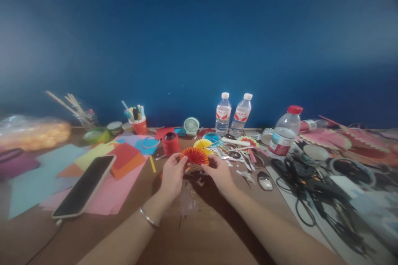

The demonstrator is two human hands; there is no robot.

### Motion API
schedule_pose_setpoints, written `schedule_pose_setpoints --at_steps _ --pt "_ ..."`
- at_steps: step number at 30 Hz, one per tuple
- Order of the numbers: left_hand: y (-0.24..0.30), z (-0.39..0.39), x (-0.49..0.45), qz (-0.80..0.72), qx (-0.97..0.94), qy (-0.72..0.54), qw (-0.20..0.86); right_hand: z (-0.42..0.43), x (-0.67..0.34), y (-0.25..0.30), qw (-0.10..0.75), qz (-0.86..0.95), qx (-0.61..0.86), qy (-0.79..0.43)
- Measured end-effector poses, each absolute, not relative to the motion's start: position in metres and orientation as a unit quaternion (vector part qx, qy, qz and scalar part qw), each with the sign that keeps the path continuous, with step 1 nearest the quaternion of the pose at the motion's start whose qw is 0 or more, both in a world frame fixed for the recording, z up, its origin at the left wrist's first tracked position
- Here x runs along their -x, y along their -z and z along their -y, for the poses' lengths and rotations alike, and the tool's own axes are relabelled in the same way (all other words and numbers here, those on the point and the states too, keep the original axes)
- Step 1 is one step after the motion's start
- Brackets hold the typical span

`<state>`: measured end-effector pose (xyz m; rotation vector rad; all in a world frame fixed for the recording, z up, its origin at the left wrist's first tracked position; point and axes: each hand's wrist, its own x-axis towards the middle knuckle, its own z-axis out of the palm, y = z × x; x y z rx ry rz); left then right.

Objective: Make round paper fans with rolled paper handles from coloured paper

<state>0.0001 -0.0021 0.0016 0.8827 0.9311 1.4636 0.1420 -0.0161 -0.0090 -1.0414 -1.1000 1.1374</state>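
An orange-red pleated paper fan [195, 156] is spread in a half circle above the table in the middle of the view. My left hand [173, 176] pinches its left end, with a silver bangle on that wrist. At the fan's right end, my right hand [220, 174] is closed on the folded paper. Just behind the fan lies a yellow paper fan [203, 145], and a blue pleated fan [212, 138] is farther back. A red spool of thread [171, 144] stands behind my left hand.
Coloured paper sheets [102, 190] and a phone [83, 186] lie at left. A cup of pens [138, 126], a small fan [191, 125] and water bottles [223, 114] stand at the back. Right are paper scraps [247, 174], a red-capped bottle [284, 134] and tangled cables [314, 186].
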Motion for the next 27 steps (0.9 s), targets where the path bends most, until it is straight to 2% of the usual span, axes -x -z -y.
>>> schedule_pose_setpoints --at_steps 5,11,19,27 --pt "-0.003 0.003 -0.002 -0.399 -0.388 -0.606 0.569 0.017 -0.141 0.009 0.572 0.472 0.441 -0.506" --pt "0.001 0.003 0.000 -0.420 -0.452 -0.555 0.557 0.017 -0.140 0.006 0.615 0.388 0.418 -0.544" --pt "0.000 0.005 0.003 -0.429 -0.588 -0.493 0.477 0.021 -0.133 0.006 0.663 0.246 0.343 -0.617" --pt "0.002 0.006 0.000 -0.417 -0.591 -0.502 0.473 0.026 -0.130 0.007 0.643 0.228 0.354 -0.639"
